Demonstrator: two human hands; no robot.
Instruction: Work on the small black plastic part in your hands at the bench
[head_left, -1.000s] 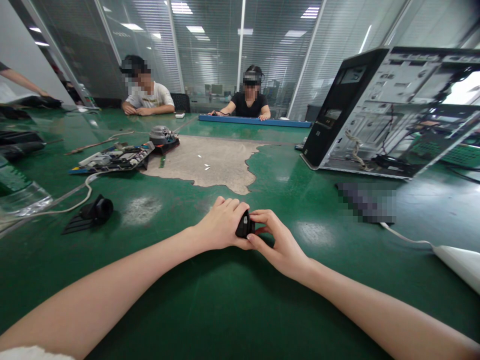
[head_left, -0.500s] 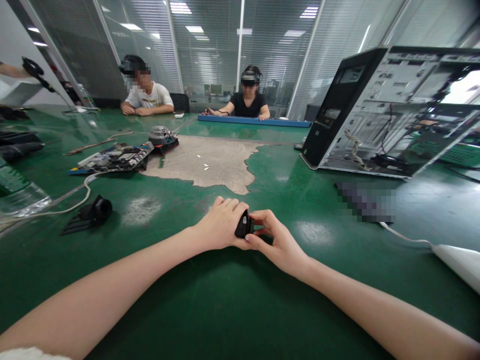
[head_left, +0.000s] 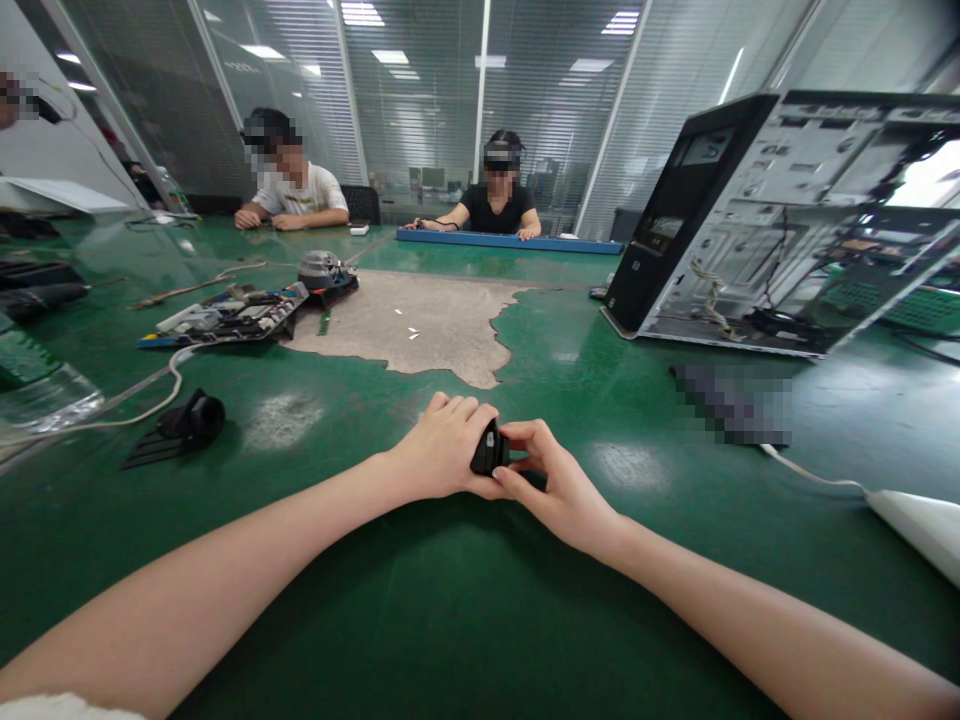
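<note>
Low over the green table (head_left: pixel 360 590), my left hand (head_left: pixel 446 445) is wrapped round a small black boxy device (head_left: pixel 489 450) with a pale mark on its face; much of it is hidden in the palm. From the other side, my right hand (head_left: pixel 555 480) closes thumb and fingertips on the device's right end. Both hands meet in front of me, nearly touching. The exact kind of device cannot be made out.
An opened computer case (head_left: pixel 667 220) stands at right. At left are a circuit board (head_left: pixel 232 318), a heatsink fan (head_left: pixel 324 270), a black bracket-like part (head_left: pixel 187 425) and a plastic bottle (head_left: pixel 45 385). Two people sit beyond a blue bar (head_left: pixel 510 239).
My hands and the black device have hardly moved. At the far left, another person's outstretched arm is gone from view, and part of a head shows there.
</note>
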